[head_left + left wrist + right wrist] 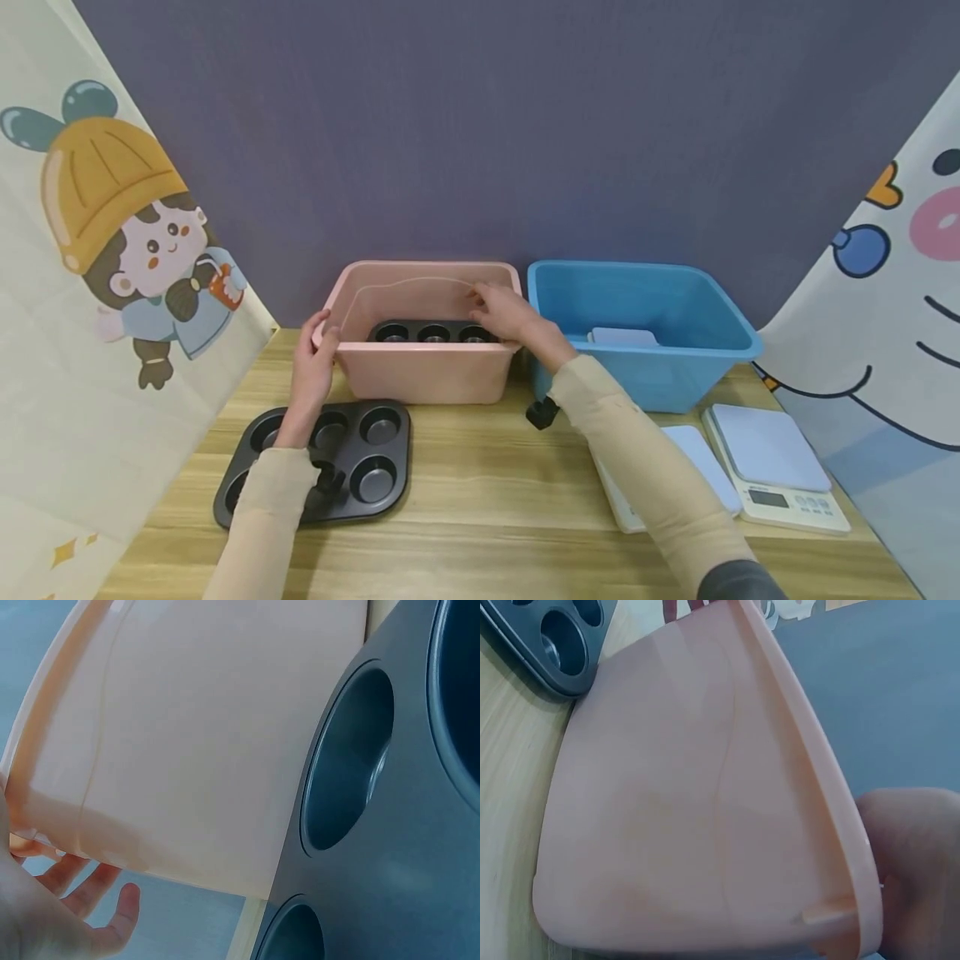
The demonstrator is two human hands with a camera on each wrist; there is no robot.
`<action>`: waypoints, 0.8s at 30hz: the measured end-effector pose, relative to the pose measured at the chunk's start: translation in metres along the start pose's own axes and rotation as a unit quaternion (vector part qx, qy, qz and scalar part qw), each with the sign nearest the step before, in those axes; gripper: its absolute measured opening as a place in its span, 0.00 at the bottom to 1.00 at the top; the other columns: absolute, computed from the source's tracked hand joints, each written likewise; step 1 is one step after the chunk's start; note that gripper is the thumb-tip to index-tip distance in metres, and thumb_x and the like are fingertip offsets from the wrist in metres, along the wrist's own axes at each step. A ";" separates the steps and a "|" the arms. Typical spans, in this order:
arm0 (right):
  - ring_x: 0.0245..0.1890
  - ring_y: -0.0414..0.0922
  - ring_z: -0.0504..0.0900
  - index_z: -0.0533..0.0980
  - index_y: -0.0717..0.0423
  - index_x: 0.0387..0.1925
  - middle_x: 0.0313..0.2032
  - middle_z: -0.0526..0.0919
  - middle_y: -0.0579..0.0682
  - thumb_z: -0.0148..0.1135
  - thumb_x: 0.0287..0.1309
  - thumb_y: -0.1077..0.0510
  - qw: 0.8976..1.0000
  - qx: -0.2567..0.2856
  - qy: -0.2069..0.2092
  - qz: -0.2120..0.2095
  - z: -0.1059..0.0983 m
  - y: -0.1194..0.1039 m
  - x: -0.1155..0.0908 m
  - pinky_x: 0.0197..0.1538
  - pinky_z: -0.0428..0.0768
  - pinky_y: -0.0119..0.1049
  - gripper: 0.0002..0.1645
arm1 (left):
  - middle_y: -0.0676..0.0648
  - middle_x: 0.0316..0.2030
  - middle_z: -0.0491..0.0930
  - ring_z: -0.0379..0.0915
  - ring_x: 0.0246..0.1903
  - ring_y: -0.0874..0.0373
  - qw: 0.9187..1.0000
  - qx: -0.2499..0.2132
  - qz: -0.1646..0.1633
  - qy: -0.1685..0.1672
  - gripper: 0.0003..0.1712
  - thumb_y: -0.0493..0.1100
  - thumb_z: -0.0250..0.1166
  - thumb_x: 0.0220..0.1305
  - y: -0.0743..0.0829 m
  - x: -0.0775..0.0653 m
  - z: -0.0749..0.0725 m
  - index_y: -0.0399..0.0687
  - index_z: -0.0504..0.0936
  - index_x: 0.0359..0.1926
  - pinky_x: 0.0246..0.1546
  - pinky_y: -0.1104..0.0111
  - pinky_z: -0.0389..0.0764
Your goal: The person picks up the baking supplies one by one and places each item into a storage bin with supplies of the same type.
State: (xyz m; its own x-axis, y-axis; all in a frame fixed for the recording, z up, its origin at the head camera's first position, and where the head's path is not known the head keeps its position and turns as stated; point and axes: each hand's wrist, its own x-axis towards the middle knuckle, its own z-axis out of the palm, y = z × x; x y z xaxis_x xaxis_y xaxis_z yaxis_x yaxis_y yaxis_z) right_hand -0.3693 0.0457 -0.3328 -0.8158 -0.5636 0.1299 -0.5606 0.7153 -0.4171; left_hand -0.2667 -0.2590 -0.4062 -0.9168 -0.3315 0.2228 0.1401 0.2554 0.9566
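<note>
My left hand (313, 367) grips the front left corner of a pink plastic bin (420, 373). In the left wrist view, spread fingers (90, 889) show along the bin's side. A dark muffin pan (433, 332) lies inside the bin, its lower part hidden by the front wall. Reaching over the bin's right front corner, my right hand (504, 310) has its loosely bent fingers inside, just above the pan's right end. In the right wrist view the bin's rim hides those fingers. Another muffin pan (375, 479) lies on the table beneath my left forearm.
To the right of the pink bin stands a blue bin (637, 360) with a white-topped thing (622, 337) inside. Two kitchen scales lie in front of it: one scale (776, 458) at right, another scale (693, 454) partly under my right forearm. A dark wall backs the wooden table (480, 517).
</note>
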 end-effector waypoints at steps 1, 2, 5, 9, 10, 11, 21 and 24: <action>0.64 0.49 0.75 0.63 0.54 0.72 0.64 0.76 0.51 0.56 0.69 0.58 1.000 0.004 0.003 -0.003 0.000 -0.001 -0.001 0.65 0.74 0.44 0.32 | 0.44 0.75 0.55 0.57 0.68 0.51 1.000 -0.003 -0.005 -0.002 0.31 0.56 0.49 0.76 0.005 -0.002 0.000 0.55 0.58 0.75 0.68 0.53 0.63; 0.63 0.48 0.76 0.64 0.54 0.71 0.63 0.77 0.51 0.56 0.69 0.58 1.000 0.008 0.006 -0.005 -0.001 -0.001 -0.002 0.64 0.75 0.44 0.31 | 0.43 0.75 0.55 0.57 0.68 0.50 1.000 -0.005 -0.007 -0.003 0.31 0.54 0.49 0.76 0.009 -0.004 0.000 0.54 0.58 0.75 0.68 0.53 0.63; 0.60 0.48 0.78 0.69 0.56 0.68 0.61 0.79 0.52 0.57 0.69 0.58 1.000 0.021 0.019 -0.011 -0.002 -0.003 -0.007 0.61 0.76 0.44 0.27 | 0.42 0.74 0.55 0.57 0.68 0.50 1.000 -0.011 -0.012 -0.007 0.31 0.51 0.49 0.76 0.016 -0.008 -0.001 0.52 0.58 0.75 0.67 0.53 0.63; 0.53 0.48 0.80 0.73 0.57 0.63 0.56 0.81 0.54 0.57 0.69 0.58 0.999 0.032 0.037 -0.022 -0.003 -0.005 -0.014 0.57 0.78 0.43 0.23 | 0.43 0.75 0.54 0.56 0.69 0.50 1.000 -0.009 -0.006 -0.005 0.31 0.53 0.49 0.76 0.007 -0.003 -0.001 0.53 0.58 0.75 0.69 0.51 0.62; 0.52 0.48 0.81 0.74 0.57 0.62 0.55 0.82 0.54 0.57 0.69 0.58 0.998 0.033 0.041 -0.024 -0.004 -0.006 -0.016 0.56 0.79 0.42 0.22 | 0.44 0.75 0.54 0.56 0.69 0.50 1.000 -0.007 -0.003 -0.003 0.31 0.54 0.49 0.76 0.002 -0.001 -0.001 0.54 0.58 0.75 0.70 0.51 0.61; 0.50 0.47 0.81 0.74 0.57 0.61 0.53 0.82 0.55 0.57 0.69 0.58 0.998 0.035 0.046 -0.028 -0.003 -0.007 -0.018 0.55 0.79 0.42 0.21 | 0.44 0.75 0.55 0.56 0.69 0.50 1.000 -0.004 0.001 -0.001 0.31 0.56 0.49 0.76 0.000 -0.001 -0.001 0.55 0.58 0.75 0.70 0.50 0.61; 0.40 0.44 0.79 0.77 0.58 0.58 0.47 0.82 0.52 0.58 0.70 0.56 0.991 0.074 0.093 -0.055 -0.001 -0.012 -0.041 0.45 0.79 0.38 0.19 | 0.45 0.75 0.55 0.58 0.68 0.50 1.000 -0.008 -0.007 -0.002 0.31 0.55 0.49 0.76 0.000 0.000 0.000 0.56 0.58 0.75 0.69 0.50 0.63; 0.37 0.41 0.78 0.78 0.54 0.56 0.47 0.81 0.49 0.57 0.70 0.56 0.989 0.079 0.109 -0.068 0.002 -0.013 -0.047 0.41 0.78 0.36 0.16 | 0.44 0.75 0.54 0.57 0.69 0.49 1.000 -0.015 -0.014 -0.006 0.31 0.52 0.49 0.77 0.007 -0.002 0.000 0.54 0.57 0.75 0.70 0.49 0.62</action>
State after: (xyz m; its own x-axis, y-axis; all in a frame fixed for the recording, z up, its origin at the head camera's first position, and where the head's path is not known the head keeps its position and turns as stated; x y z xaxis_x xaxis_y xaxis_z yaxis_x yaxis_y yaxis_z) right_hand -0.3228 0.0620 -0.3353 -0.7550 -0.5357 0.3781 -0.6524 0.5556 -0.5154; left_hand -0.2634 -0.2569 -0.4002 -0.9251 -0.3269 0.1930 0.1247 0.2186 0.9678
